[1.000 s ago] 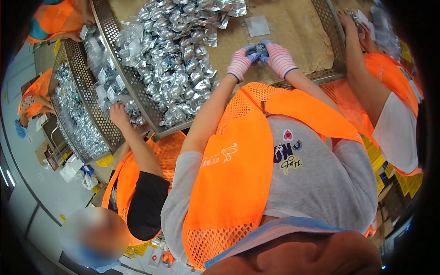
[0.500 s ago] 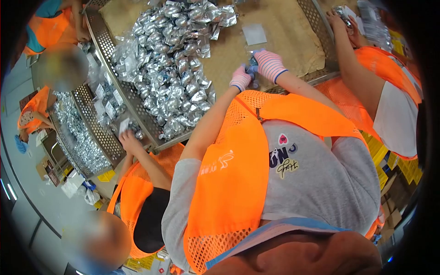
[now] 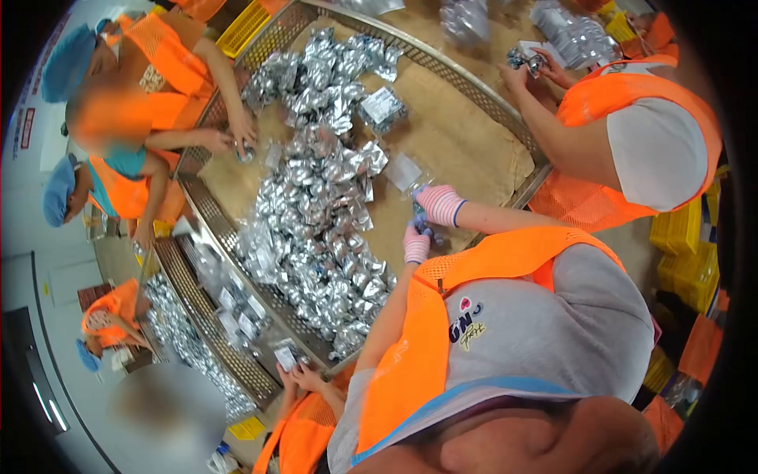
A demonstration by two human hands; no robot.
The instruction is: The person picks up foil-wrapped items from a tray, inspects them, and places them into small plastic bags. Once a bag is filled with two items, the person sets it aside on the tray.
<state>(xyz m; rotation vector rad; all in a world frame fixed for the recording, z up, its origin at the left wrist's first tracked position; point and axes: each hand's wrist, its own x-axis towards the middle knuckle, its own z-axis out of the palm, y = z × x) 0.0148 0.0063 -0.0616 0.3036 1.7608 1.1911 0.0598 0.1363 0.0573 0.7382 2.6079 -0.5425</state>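
I wear striped pink, white and blue gloves with bluish-purple fingers. My left hand (image 3: 416, 244) is closed, its fingers curled up close to the other hand. My right hand (image 3: 440, 205) is closed too, bent over a small dark shiny bit at its fingertips that is too small to name. Just beyond the right hand, a clear plastic bag with a white label (image 3: 405, 171) lies on the brown paper lining (image 3: 466, 134). A large heap of silver foil packets (image 3: 316, 182) spreads to the left of both hands. A filled, labelled bag (image 3: 383, 109) rests farther off.
The perforated metal rim (image 3: 442, 51) of the tray surrounds the heap. A co-worker's hands (image 3: 527, 67) hold items at the right; another's hands (image 3: 237, 138) reach in at the left. A person's hands (image 3: 298, 378) hold a labelled bag at lower left. Yellow crates (image 3: 687, 253) stand right.
My view has turned and shifted, so more of the tray and co-workers shows. My hands stay close together at the near side, the right one now beside the labelled clear bag.
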